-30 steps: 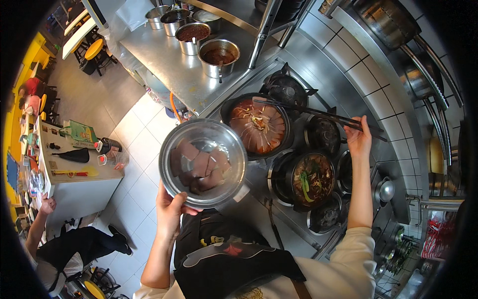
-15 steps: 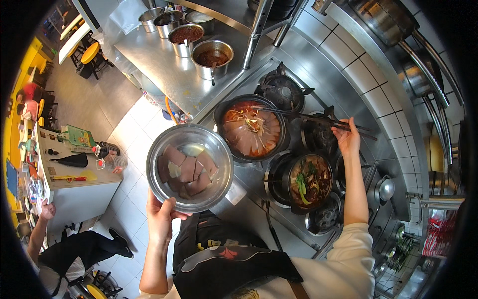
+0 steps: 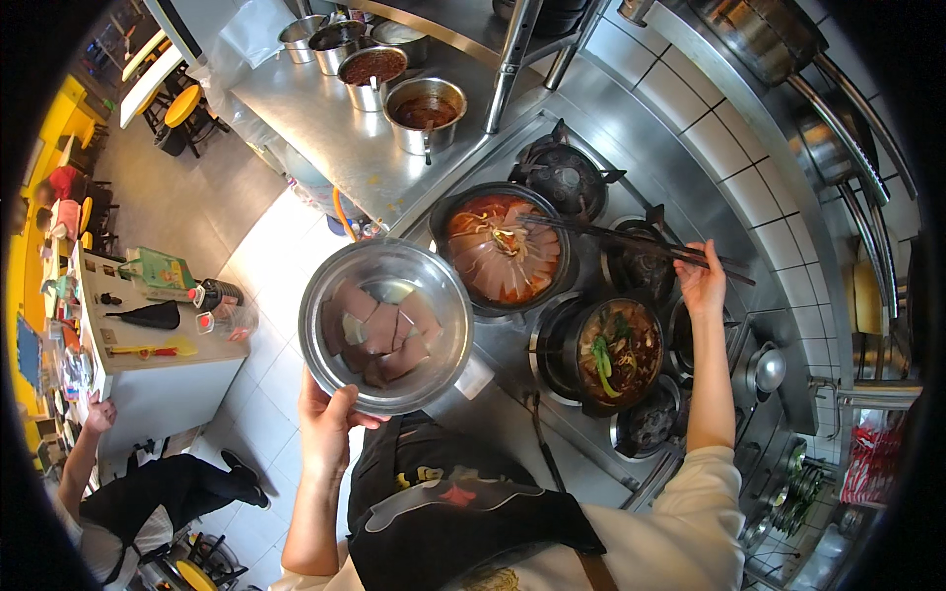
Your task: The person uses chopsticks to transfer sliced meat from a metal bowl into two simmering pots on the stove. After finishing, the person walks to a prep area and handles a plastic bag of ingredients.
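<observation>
With my left hand I grip the near rim of a round metal bowl, in which dark pinkish slices lie in clear liquid. My right hand is closed round long dark chopsticks. Their tips reach over a black pot of red broth and touch or hover just above its contents. Thin pinkish slices are fanned out in that pot around a pale heap in the middle. Nearer to me stands a second dark pot with green leaves and brown broth.
Bare burners surround the pots. Several steel pots of sauce stand on the steel counter at the far left. Pans hang along the right wall. At the lower left a co-worker is by a white counter with bottles.
The whole view has shifted slightly, with the bowl and pots a little further right in the picture. Both hands keep their holds, and the chopsticks stay over the red pot.
</observation>
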### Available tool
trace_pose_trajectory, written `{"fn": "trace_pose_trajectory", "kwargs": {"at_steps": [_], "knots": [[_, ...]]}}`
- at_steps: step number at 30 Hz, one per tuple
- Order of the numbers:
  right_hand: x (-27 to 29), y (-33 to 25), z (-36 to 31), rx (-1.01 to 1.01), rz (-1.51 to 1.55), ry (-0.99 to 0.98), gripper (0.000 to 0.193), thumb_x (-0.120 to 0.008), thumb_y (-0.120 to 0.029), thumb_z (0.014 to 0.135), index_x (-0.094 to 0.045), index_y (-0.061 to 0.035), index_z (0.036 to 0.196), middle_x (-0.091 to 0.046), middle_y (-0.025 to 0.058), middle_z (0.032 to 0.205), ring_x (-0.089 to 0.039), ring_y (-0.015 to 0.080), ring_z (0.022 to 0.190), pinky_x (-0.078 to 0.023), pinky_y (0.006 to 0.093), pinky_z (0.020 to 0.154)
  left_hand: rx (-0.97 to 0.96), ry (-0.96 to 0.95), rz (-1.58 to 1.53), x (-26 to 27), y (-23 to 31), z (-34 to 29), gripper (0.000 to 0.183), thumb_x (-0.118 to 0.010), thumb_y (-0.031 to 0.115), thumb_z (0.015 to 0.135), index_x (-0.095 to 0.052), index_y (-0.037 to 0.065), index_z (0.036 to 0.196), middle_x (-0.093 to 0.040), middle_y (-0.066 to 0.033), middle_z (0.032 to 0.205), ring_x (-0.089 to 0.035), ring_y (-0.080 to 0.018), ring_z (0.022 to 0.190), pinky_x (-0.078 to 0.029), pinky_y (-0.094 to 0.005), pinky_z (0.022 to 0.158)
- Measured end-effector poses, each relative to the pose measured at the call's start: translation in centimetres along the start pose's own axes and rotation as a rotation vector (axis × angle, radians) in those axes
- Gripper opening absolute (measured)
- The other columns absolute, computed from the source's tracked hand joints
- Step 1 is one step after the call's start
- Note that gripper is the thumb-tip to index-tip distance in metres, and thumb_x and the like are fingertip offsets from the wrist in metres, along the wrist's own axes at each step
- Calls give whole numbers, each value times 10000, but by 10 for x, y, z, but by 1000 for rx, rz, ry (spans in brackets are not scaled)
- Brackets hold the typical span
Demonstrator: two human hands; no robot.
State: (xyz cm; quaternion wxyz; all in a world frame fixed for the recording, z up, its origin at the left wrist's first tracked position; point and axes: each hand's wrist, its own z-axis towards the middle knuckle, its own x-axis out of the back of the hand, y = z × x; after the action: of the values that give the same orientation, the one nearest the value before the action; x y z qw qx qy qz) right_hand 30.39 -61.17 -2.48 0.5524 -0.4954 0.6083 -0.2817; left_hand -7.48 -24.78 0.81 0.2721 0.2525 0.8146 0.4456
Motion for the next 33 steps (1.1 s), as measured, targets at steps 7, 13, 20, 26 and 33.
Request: {"fn": "trace_pose_trajectory", "kwargs": {"at_steps": [7, 13, 20, 26, 33], "knots": [[-54, -28, -74, 62, 93, -218, 330, -437, -351, 946, -553, -41, 941, -605, 64, 815, -620, 173, 695, -519, 309, 499, 0, -115, 9, -3, 4, -8, 500, -412, -34, 832, -280, 7, 1313, -606, -176, 917, -652, -243, 606, -549, -244, 469], [-90, -30, -106, 193, -224, -593, 352, -369, -294, 967, -518, 22, 923, -542, 123, 821, -623, 232, 577, -563, 345, 478, -48, -191, 15, -8, 10, -16, 493, -448, -8, 822, -294, 10, 1290, -617, -182, 890, -647, -249, 581, -535, -249, 441], [-93, -22, -105, 158, -210, -519, 359, -377, -297, 964, -522, 29, 923, -539, 127, 836, -636, 230, 602, -567, 341, 479, -6, -268, 14, -2, 15, -22, 573, -430, -38, 834, -217, 35, 1362, -592, -164, 978, -656, -245, 637, -547, -239, 492], [-93, -10, -108, 69, -166, -534, 364, -388, -312, 960, -522, 26, 941, -576, 137, 821, -649, 255, 618, -577, 361, 513, -3, -278, 16, -2, 15, -21, 600, -419, -48, 829, -192, 44, 1377, -592, -168, 971, -658, -249, 641, -553, -245, 500], [-98, -1, -119, 107, -153, -532, 361, -388, -303, 960, -515, 34, 960, -578, 146, 849, -653, 275, 651, -590, 396, 554, -8, -277, 29, -5, 13, -20, 610, -408, -60, 832, -178, 57, 1386, -592, -163, 965, -656, -245, 634, -552, -247, 501]]}}
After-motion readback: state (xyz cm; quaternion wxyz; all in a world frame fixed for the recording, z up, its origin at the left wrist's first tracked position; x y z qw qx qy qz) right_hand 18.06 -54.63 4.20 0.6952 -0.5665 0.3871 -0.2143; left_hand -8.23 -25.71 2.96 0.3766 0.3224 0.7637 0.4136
